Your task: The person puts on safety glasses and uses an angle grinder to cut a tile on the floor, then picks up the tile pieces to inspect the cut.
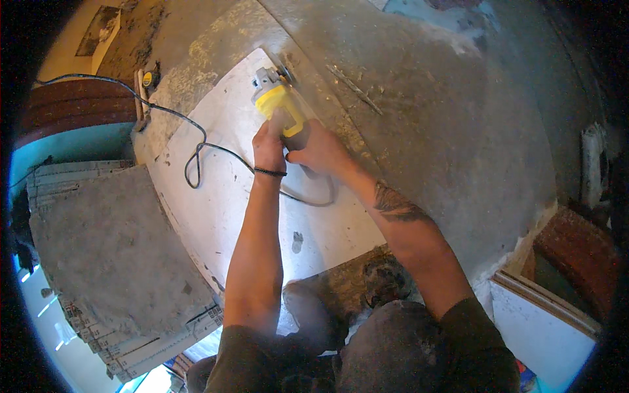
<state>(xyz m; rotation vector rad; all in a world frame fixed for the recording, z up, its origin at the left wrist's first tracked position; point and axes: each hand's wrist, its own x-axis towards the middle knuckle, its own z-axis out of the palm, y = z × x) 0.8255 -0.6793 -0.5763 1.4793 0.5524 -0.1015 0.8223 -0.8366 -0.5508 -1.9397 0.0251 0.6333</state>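
Observation:
A yellow and grey handheld power cutter [270, 99] rests at the far right edge of a large white slab [216, 226], its dark disc along that edge. My left hand [268, 147] is closed on the cutter's body from the left. My right hand [320, 149] grips its rear from the right, and its fingers are partly hidden. A black cord [198, 155] loops over the slab and runs off to the left. A dark bracelet circles my left wrist.
A stack of boxes [118, 236] under a dusty grey top stands at the left. A yellow tape measure [147, 79] lies beyond the slab's left side. A thin strip of debris [354, 88] lies on the concrete floor [472, 150]. A white panel [537, 327] stands at the lower right.

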